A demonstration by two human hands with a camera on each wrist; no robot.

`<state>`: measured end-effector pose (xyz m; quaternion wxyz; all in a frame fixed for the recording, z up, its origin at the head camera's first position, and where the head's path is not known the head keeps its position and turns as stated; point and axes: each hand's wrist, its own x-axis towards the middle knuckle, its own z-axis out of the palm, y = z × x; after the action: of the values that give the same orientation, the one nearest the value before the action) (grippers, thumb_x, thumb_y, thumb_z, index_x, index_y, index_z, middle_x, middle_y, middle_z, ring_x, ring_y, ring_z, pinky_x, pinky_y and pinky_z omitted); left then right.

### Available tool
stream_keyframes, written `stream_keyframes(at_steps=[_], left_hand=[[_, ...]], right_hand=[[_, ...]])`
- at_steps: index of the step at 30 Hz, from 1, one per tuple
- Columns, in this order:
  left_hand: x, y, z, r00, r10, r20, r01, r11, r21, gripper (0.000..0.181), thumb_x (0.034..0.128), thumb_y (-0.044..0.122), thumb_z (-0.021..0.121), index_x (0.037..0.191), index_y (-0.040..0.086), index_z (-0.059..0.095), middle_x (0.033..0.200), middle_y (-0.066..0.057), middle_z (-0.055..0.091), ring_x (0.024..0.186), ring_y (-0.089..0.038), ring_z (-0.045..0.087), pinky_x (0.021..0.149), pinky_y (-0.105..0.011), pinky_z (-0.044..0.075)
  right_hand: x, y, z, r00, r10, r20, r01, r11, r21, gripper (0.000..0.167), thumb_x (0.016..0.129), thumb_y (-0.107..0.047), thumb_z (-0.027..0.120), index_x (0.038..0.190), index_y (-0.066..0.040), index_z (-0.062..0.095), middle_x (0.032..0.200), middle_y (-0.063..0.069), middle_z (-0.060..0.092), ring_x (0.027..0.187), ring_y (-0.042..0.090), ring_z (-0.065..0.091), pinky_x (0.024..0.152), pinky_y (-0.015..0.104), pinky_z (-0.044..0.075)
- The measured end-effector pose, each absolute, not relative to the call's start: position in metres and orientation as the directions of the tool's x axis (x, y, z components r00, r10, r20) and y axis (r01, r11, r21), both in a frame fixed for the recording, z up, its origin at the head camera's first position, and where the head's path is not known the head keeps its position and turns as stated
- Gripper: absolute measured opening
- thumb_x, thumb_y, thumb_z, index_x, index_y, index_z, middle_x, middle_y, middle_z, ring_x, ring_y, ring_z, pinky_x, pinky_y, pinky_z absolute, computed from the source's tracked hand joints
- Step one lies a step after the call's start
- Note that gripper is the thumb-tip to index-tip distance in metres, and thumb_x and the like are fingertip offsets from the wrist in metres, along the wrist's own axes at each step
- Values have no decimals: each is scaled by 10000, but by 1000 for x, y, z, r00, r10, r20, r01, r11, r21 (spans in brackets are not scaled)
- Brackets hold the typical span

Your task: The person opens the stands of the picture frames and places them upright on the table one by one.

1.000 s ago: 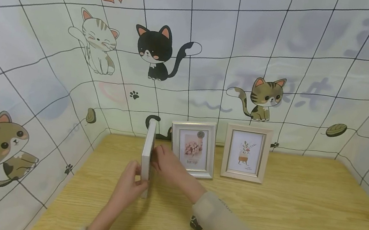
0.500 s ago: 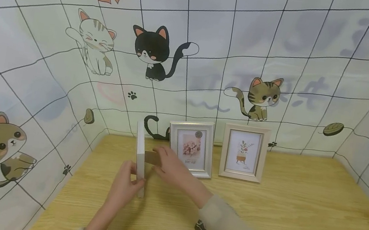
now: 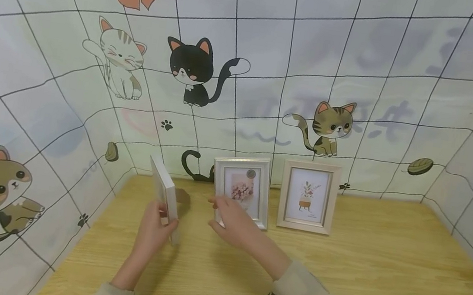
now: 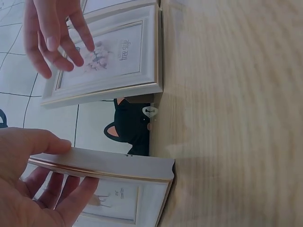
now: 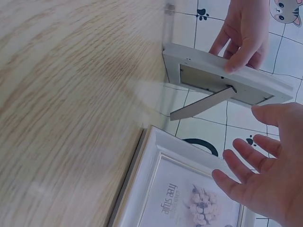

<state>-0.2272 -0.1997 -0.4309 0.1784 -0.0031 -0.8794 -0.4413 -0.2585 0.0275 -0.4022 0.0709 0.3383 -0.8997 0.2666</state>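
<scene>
On the left of the table, my left hand (image 3: 148, 233) grips a white picture frame (image 3: 164, 183) by its side edge, thumb on one face and fingers on the other. That frame stands turned nearly edge-on. In the right wrist view its backing shows, with a support leg (image 5: 203, 105) swung out. My right hand (image 3: 236, 225) is apart from it, holding nothing, fingers spread in the right wrist view (image 5: 262, 165). Behind that hand stands a silver-white frame (image 3: 267, 197) with a pink flower print, partly covered in the head view.
A beige frame (image 3: 285, 194) with a potted-plant print stands upright to the right of the flower one. Behind them rises a wall covering (image 3: 262, 90) with cartoon cats and grid lines. The wooden table (image 3: 359, 275) extends to the right and front.
My right hand has left the back of the white frame and moved right, with the support leg now folded out. My left hand has turned the frame and shifted it slightly left.
</scene>
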Motion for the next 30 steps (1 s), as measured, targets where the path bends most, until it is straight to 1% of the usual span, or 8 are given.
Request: stream_keyframes(at_steps=[5, 9, 15, 19, 21, 25, 28, 30], left_hand=[[-239, -198, -429, -936, -155, 315, 141, 655, 743, 300, 844, -1, 655, 1071, -64, 470, 1173, -249, 523, 1102, -423, 606, 895, -538, 568], [-249, -195, -428, -935, -158, 316, 105, 730, 676, 270, 851, 38, 659, 1049, -44, 494, 1195, -245, 515, 1098, -408, 613, 916, -537, 555], [-256, -187, -426, -921, -172, 348, 54, 830, 555, 244, 851, 78, 673, 1004, -13, 506, 1093, -231, 532, 986, -384, 635, 810, -507, 566], [-257, -185, -425, -921, -173, 348, 39, 849, 526, 261, 850, 100, 685, 1013, -4, 510, 1073, -217, 530, 936, -356, 621, 779, -487, 564], [-257, -187, -425, -932, -165, 323, 38, 842, 539, 292, 872, 153, 686, 1053, 3, 513, 1110, -213, 534, 973, -357, 629, 798, -487, 571], [-255, -200, -424, -948, -172, 268, 33, 784, 620, 433, 937, 353, 657, 1160, 20, 492, 1198, -195, 528, 1075, -349, 602, 854, -496, 552], [-257, -217, -420, -941, -197, 276, 45, 735, 677, 556, 960, 436, 617, 1243, -16, 459, 1259, -224, 485, 1153, -367, 521, 933, -519, 491], [-260, -230, -418, -934, -205, 293, 54, 729, 683, 636, 963, 421, 617, 1319, -65, 416, 1325, -277, 439, 1236, -413, 449, 1028, -566, 430]], right_hand=[[-256, 37, -406, -763, -565, 316, -645, 628, -435, 553, 975, -269, 629, 1447, -51, 440, 1313, 101, 598, 1213, 242, 581, 1055, 411, 500], [-252, 43, -407, -772, -560, 300, -632, 627, -455, 544, 974, -273, 628, 1433, -45, 446, 1293, 105, 598, 1193, 245, 585, 1034, 415, 513], [-250, 47, -407, -768, -565, 303, -637, 616, -463, 527, 960, -252, 655, 1408, -44, 472, 1290, 110, 597, 1181, 244, 591, 1030, 417, 513], [-250, 51, -406, -765, -570, 300, -638, 611, -469, 525, 961, -248, 652, 1411, -48, 473, 1319, 110, 585, 1188, 251, 594, 1037, 410, 510], [-249, 52, -406, -764, -572, 299, -640, 610, -467, 527, 963, -264, 648, 1410, -47, 475, 1327, 112, 583, 1188, 250, 594, 1039, 406, 509], [-249, 56, -406, -757, -579, 301, -648, 607, -461, 522, 971, -301, 636, 1398, -43, 482, 1349, 117, 577, 1195, 247, 589, 1053, 405, 500], [-249, 60, -407, -757, -578, 305, -648, 604, -464, 508, 970, -299, 637, 1385, -45, 491, 1339, 130, 586, 1198, 259, 586, 1062, 419, 496], [-249, 63, -407, -764, -570, 304, -640, 607, -472, 502, 966, -286, 644, 1382, -49, 494, 1320, 137, 595, 1194, 266, 587, 1053, 427, 503]])
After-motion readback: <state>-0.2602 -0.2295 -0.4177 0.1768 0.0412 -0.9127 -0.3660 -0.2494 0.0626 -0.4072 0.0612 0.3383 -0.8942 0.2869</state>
